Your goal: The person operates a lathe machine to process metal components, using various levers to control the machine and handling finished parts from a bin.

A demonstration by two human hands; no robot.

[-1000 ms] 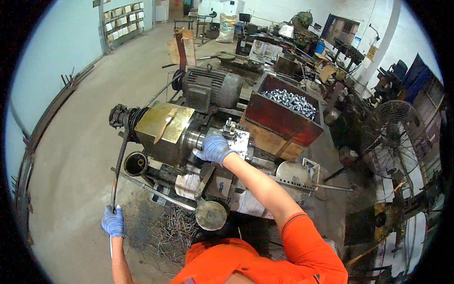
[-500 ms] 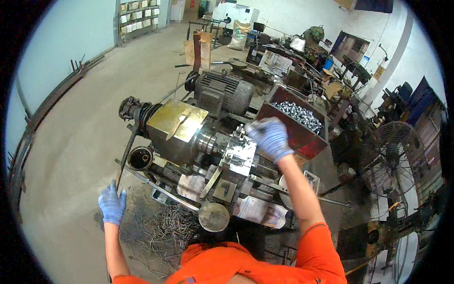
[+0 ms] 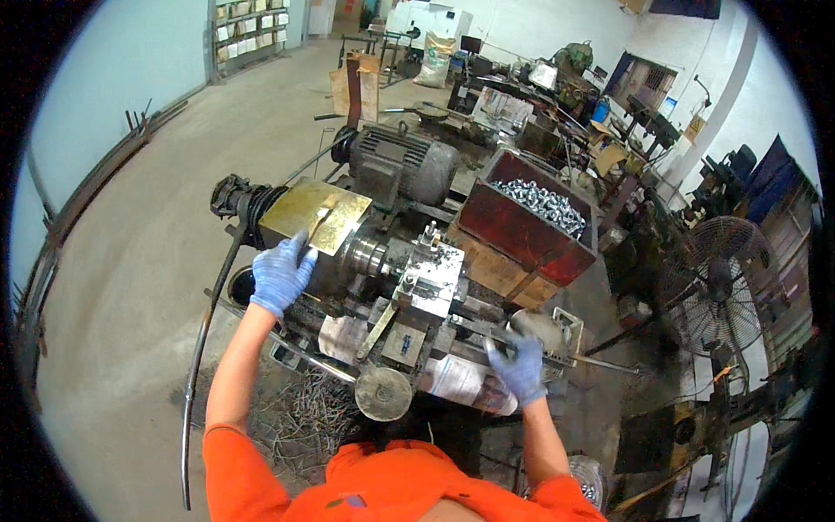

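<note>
My left hand (image 3: 280, 277), in a blue knit glove, is open above the machine's headstock. Its fingertips reach the near end of a small brush-like tool (image 3: 322, 217) lying on a brass-coloured plate (image 3: 348, 207). My right hand (image 3: 519, 371), gloved alike and slightly blurred, has its fingers apart beside the horizontal bars at the machine's right end; nothing shows in its grasp. Between the hands are the chuck (image 3: 365, 256) and a shiny metal block (image 3: 437, 277) on the slide. A long dark lever (image 3: 205, 335) hangs down at the left, untouched.
A red bin (image 3: 522, 228) of small metal parts (image 3: 544, 207) stands on a wooden support (image 3: 496, 265) behind the slide. An electric motor (image 3: 404, 163) sits beyond the headstock. At right is a caged fan (image 3: 718, 283); metal shavings (image 3: 317, 413) lie below.
My left hand has let go of the lever and moved up and right to the brass-coloured plate. The lever's end now hangs lower. My right hand has come down from the metal block toward me.
</note>
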